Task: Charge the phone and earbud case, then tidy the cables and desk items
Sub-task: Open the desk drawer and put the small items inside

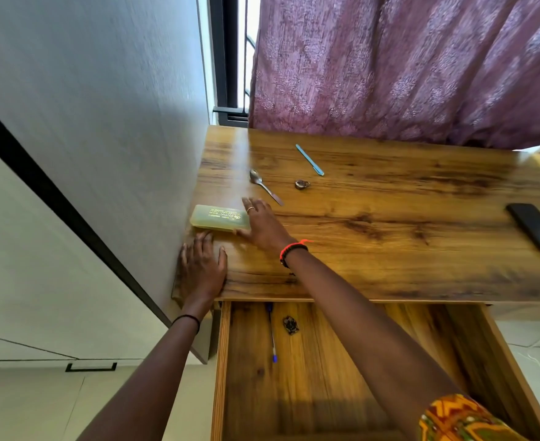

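A pale green plastic case (219,217) with gold lettering lies at the left edge of the wooden desk (389,237). My right hand (264,224) grips its right end, thumb under the near edge and fingers over the top. My left hand (202,265) lies flat on the desk's near left corner, just in front of the case, fingers straight. The dark phone (536,227) rests at the far right edge of the desk. A blue pen (309,159), a metal spoon (265,186) and a small metal ring-like object (302,184) lie behind my hands.
The desk drawer (326,377) stands pulled out below my arms; a blue pen (272,332) and a small dark object (290,324) lie inside. A grey wall (103,122) borders the desk on the left. A purple curtain (405,65) hangs behind it.
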